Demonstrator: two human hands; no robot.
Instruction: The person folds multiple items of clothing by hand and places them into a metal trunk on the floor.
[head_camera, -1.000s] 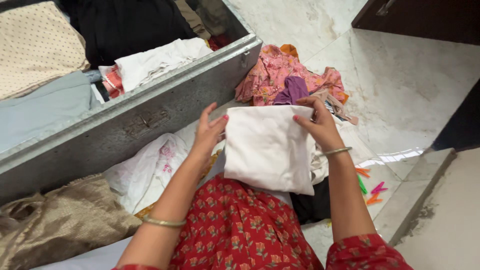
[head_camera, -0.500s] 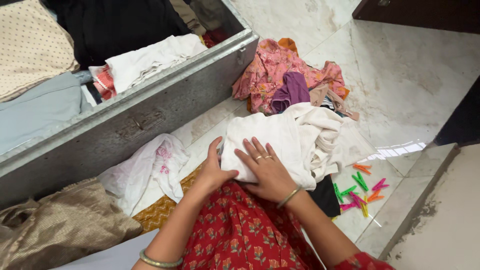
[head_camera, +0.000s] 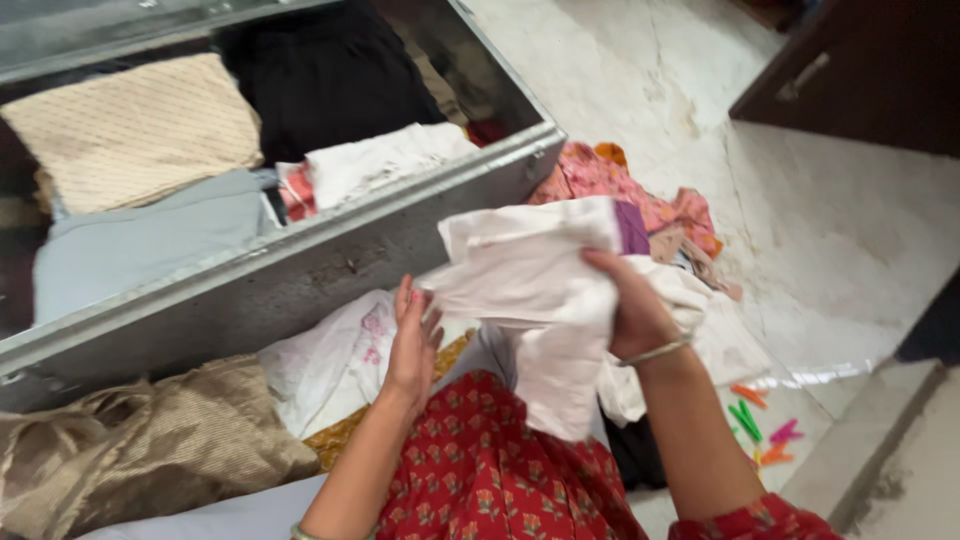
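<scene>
We hold a folded white cloth (head_camera: 530, 280) up over our lap, in front of the open metal trunk (head_camera: 300, 270). Our right hand (head_camera: 630, 310) is clamped on its upper right edge; our left hand (head_camera: 412, 345) lies open against its lower left corner. It looks light, soft and floppy, best gripped along the folded edges.

Soft, even daylight filled the scene, and shadows were faint. A bright glare patch lay on the polished marble floor (head_camera: 800, 378) at the near right. Motion blur smeared the whole picture, most over the white cloth (head_camera: 540, 290) and the metal trunk (head_camera: 300, 270) rim; the far right corner was dim.
</scene>
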